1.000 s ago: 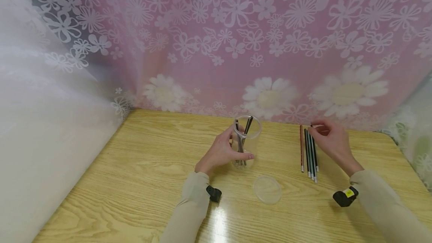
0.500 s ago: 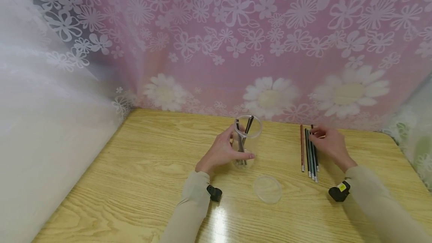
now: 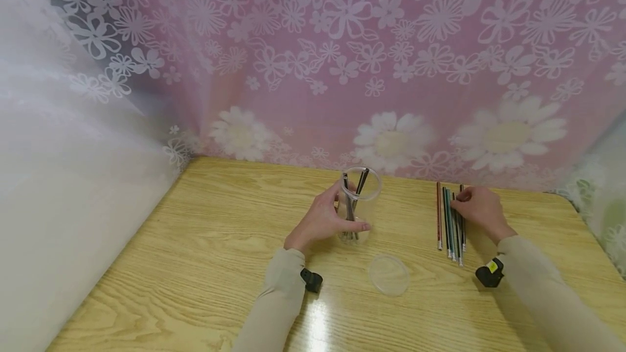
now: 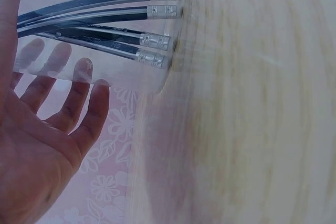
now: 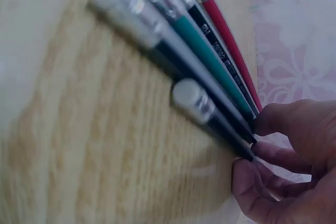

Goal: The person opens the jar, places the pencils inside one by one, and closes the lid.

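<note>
My left hand (image 3: 320,219) holds a clear plastic jar (image 3: 367,211) upright on the table, its thumb along the near side. Several dark pencils (image 4: 100,3) stand inside, eraser ends down, as the left wrist view shows. At the right, my right hand (image 3: 480,212) is over the far ends of a loose row of pencils. Its fingers pinch a black pencil (image 5: 223,127) near the end away from the eraser. Beside that lie another dark pencil (image 5: 181,69), a teal pencil (image 5: 207,53), a black lettered pencil (image 5: 218,43) and a red pencil (image 5: 228,38).
A round clear lid (image 3: 388,275) lies flat on the wooden table (image 3: 210,249), in front of the jar. Behind the table hangs a pink flowered curtain (image 3: 303,107). Black wrist cameras (image 3: 311,281) sit on both sleeves.
My right hand has come slightly nearer along the pencils. The black pencil at the row's right has shifted right, and the dark pencils have spread. My left hand and the jar stay put.
</note>
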Tool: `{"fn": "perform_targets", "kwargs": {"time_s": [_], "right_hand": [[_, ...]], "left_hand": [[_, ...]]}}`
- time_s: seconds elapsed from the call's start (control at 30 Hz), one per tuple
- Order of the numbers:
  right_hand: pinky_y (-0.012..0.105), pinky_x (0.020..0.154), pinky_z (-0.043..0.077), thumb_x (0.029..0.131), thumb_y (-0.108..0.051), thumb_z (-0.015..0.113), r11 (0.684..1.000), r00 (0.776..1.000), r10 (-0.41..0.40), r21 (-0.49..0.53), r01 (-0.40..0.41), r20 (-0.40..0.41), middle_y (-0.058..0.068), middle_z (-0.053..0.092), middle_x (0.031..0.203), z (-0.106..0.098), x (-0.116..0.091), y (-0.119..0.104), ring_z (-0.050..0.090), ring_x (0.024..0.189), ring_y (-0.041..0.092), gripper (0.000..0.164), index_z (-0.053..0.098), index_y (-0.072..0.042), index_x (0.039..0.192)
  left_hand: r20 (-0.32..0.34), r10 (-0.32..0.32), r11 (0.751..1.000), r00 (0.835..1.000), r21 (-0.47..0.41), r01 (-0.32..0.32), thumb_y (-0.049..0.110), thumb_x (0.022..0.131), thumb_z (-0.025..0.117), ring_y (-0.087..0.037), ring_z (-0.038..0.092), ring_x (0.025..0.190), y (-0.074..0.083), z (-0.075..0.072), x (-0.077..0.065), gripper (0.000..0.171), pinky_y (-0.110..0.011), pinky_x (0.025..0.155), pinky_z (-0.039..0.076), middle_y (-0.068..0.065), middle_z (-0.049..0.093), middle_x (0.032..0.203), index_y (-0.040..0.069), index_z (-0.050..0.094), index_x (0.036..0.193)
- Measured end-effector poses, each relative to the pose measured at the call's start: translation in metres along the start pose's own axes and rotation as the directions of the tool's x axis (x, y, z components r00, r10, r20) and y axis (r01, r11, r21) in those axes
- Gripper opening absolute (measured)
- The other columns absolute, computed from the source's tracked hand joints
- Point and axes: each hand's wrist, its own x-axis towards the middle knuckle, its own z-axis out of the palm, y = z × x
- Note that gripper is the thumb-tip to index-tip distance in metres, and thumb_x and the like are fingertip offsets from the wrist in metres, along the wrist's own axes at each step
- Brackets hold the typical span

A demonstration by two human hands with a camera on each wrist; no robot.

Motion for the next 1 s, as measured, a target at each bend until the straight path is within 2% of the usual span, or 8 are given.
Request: {"fn": "perform_targets", "kwargs": {"time_s": [0.1, 0.23, 0.37, 0.5, 0.6, 0.67, 0.8, 1.0], "right_hand": [[0.046, 0.064, 0.055, 0.095, -0.021, 0.069, 1.000, 1.000, 0.012, -0.016, -0.011, 0.018, 0.030, 0.071, 0.093, -0.002, -0.001, -0.001, 0.067, 0.073, 0.035, 0.035, 0.069, 0.014, 0.101], [0.037, 0.055, 0.048, 0.095, -0.023, 0.068, 0.999, 0.998, 0.042, 0.006, -0.042, 0.054, 0.018, 0.070, 0.071, -0.004, -0.002, -0.003, 0.060, 0.059, 0.023, 0.034, 0.072, 0.009, 0.084], [0.034, 0.053, 0.042, 0.096, -0.029, 0.066, 0.988, 0.988, 0.112, 0.095, -0.122, 0.104, 0.000, 0.056, 0.051, -0.007, -0.004, -0.003, 0.050, 0.049, 0.017, 0.041, 0.069, 0.001, 0.070], [0.034, 0.055, 0.050, 0.100, -0.034, 0.063, 0.954, 0.972, 0.181, 0.211, -0.211, 0.152, -0.006, 0.059, 0.056, -0.011, -0.006, 0.000, 0.056, 0.051, 0.016, 0.046, 0.072, 0.010, 0.093], [0.033, 0.060, 0.057, 0.102, -0.038, 0.060, 0.923, 0.964, 0.203, 0.294, -0.247, 0.172, -0.001, 0.070, 0.075, -0.016, -0.008, 0.002, 0.064, 0.062, 0.013, 0.057, 0.064, 0.016, 0.123], [0.032, 0.066, 0.060, 0.103, -0.040, 0.059, 0.906, 0.961, 0.203, 0.337, -0.256, 0.185, 0.003, 0.070, 0.090, -0.020, -0.010, 0.001, 0.066, 0.070, 0.010, 0.063, 0.056, 0.016, 0.131], [0.033, 0.071, 0.062, 0.104, -0.040, 0.058, 0.888, 0.969, 0.180, 0.395, -0.234, 0.169, 0.008, 0.068, 0.102, -0.027, -0.016, -0.005, 0.067, 0.076, 0.007, 0.063, 0.050, 0.014, 0.135], [0.034, 0.067, 0.062, 0.104, -0.030, 0.058, 0.892, 0.992, 0.115, 0.435, -0.125, 0.050, -0.002, 0.068, 0.091, -0.035, -0.026, -0.020, 0.068, 0.070, 0.005, 0.049, 0.048, 0.007, 0.134]], "left_hand": [[0.000, 0.001, 1.000, 1.000, 0.007, -0.001, 0.051, 0.072, 0.091, -0.018, 0.053, 0.080, 0.000, 0.000, 0.000, 0.071, -0.037, 0.074, 0.046, 0.004, 0.062, 0.098, 0.040, 0.052, 0.130], [0.000, -0.004, 1.000, 1.000, 0.004, 0.004, 0.051, 0.072, 0.091, -0.018, 0.053, 0.080, 0.001, 0.001, 0.000, 0.070, -0.037, 0.073, 0.045, 0.005, 0.063, 0.098, 0.041, 0.052, 0.129], [0.000, -0.007, 1.000, 1.000, -0.001, 0.007, 0.051, 0.072, 0.091, -0.018, 0.053, 0.080, 0.001, 0.000, 0.000, 0.070, -0.038, 0.074, 0.045, 0.005, 0.063, 0.097, 0.041, 0.052, 0.129], [0.003, -0.005, 1.000, 1.000, -0.003, 0.005, 0.050, 0.072, 0.091, -0.018, 0.053, 0.080, 0.001, 0.000, 0.000, 0.071, -0.038, 0.075, 0.045, 0.005, 0.063, 0.096, 0.040, 0.051, 0.130], [0.004, -0.007, 1.000, 1.000, -0.002, 0.007, 0.050, 0.072, 0.091, -0.018, 0.052, 0.078, 0.001, 0.000, -0.001, 0.072, -0.037, 0.074, 0.044, 0.005, 0.064, 0.095, 0.038, 0.051, 0.131], [0.003, -0.009, 1.000, 1.000, -0.003, 0.009, 0.050, 0.072, 0.091, -0.018, 0.052, 0.077, 0.001, 0.000, -0.001, 0.073, -0.037, 0.073, 0.044, 0.005, 0.064, 0.094, 0.038, 0.051, 0.132], [0.002, -0.011, 1.000, 1.000, -0.004, 0.011, 0.050, 0.072, 0.091, -0.019, 0.051, 0.076, 0.001, -0.001, -0.001, 0.073, -0.037, 0.074, 0.044, 0.004, 0.063, 0.095, 0.038, 0.051, 0.132], [0.008, -0.017, 1.000, 1.000, -0.006, 0.017, 0.051, 0.073, 0.091, -0.019, 0.055, 0.086, 0.001, 0.000, -0.001, 0.071, -0.037, 0.075, 0.045, 0.005, 0.063, 0.098, 0.039, 0.052, 0.131]]}}
